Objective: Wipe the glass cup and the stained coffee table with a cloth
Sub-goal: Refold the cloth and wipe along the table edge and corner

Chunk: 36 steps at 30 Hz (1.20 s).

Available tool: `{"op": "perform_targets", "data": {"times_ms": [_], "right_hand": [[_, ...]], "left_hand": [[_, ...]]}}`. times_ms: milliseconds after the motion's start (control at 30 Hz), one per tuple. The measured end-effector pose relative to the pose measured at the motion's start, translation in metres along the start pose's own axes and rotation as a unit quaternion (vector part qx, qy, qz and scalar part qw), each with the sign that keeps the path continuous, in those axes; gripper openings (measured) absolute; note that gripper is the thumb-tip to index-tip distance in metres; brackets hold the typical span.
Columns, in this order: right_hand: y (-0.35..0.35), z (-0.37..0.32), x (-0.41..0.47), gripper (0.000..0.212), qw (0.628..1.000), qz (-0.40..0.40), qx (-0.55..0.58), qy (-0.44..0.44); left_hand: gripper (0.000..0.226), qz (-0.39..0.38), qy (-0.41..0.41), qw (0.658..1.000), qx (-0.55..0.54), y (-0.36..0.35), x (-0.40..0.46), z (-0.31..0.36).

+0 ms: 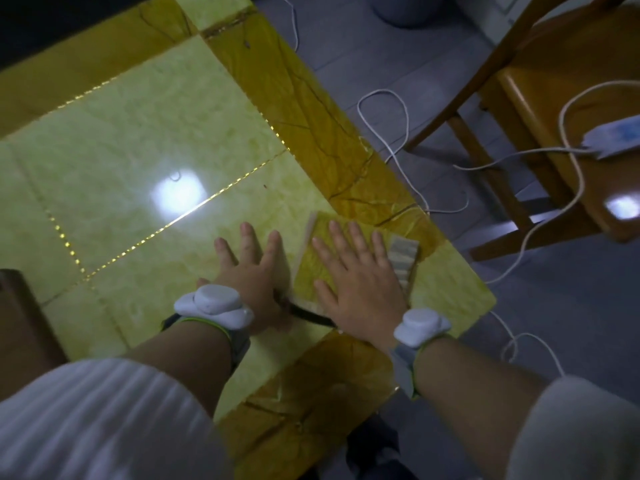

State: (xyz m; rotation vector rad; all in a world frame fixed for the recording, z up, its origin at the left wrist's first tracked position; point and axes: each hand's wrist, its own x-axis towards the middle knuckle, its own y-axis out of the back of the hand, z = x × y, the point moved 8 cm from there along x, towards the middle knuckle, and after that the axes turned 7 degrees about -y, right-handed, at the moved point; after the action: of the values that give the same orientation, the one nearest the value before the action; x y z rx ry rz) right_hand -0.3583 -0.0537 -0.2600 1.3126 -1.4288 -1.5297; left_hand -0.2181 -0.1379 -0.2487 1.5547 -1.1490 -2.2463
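Note:
The coffee table point(138, 133) has a glossy yellow-green marbled top with a darker amber border. A folded yellow cloth point(310, 268) with a grey striped edge point(403, 254) lies near the table's right edge. My right hand point(356, 282) lies flat on the cloth, fingers spread, palm down. My left hand point(252, 275) rests flat on the table just left of it, its index-finger side touching the cloth's left fold. A dark curved strip point(308, 313) shows between my wrists. No glass cup is in view.
A wooden chair point(554, 81) stands on the grey floor to the right, with a white power adapter point(616, 136) on its seat. White cables point(391, 140) loop across the floor beside the table. A brown object point(20, 323) sits at the left edge.

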Motion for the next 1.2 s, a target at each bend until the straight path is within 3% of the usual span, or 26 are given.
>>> {"op": "perform_targets", "data": {"times_ms": [167, 267, 367, 433, 567, 733, 933, 1000, 1200], "right_hand": [[-0.003, 0.018, -0.012, 0.066, 0.997, -0.023, -0.006, 0.073], [0.004, 0.043, 0.013, 0.067, 0.999, -0.024, -0.014, 0.016], [0.011, 0.045, 0.041, 0.068, 0.998, -0.019, -0.004, -0.061], [0.011, 0.031, 0.043, 0.068, 0.996, -0.010, 0.003, -0.090], [0.001, -0.011, 0.007, 0.067, 1.000, -0.005, 0.004, -0.025], [0.001, 0.012, -0.004, 0.066, 0.997, -0.037, -0.009, 0.063], [0.011, 0.032, 0.041, 0.068, 0.996, -0.018, 0.009, -0.087], [0.011, 0.019, 0.037, 0.067, 0.995, -0.006, 0.015, -0.101], [-0.004, -0.007, -0.011, 0.065, 1.000, -0.008, 0.007, 0.000]], "left_hand": [[0.139, 0.011, -0.010, 1.000, -0.003, -0.003, 0.003, -0.005], [0.112, 0.021, -0.006, 1.000, -0.017, -0.002, 0.002, -0.005], [0.121, 0.010, -0.001, 1.000, -0.018, 0.000, 0.001, -0.002], [0.110, 0.013, 0.004, 0.999, -0.029, 0.001, 0.000, -0.002], [0.133, -0.006, -0.006, 1.000, -0.014, -0.001, -0.002, -0.001], [0.134, 0.003, -0.012, 1.000, -0.017, -0.001, -0.001, -0.004], [0.130, 0.003, -0.003, 1.000, -0.007, 0.000, -0.003, -0.002], [0.131, 0.002, -0.003, 1.000, -0.008, 0.001, -0.004, 0.000], [0.126, 0.014, 0.002, 1.000, -0.006, 0.001, -0.005, -0.001]]}}
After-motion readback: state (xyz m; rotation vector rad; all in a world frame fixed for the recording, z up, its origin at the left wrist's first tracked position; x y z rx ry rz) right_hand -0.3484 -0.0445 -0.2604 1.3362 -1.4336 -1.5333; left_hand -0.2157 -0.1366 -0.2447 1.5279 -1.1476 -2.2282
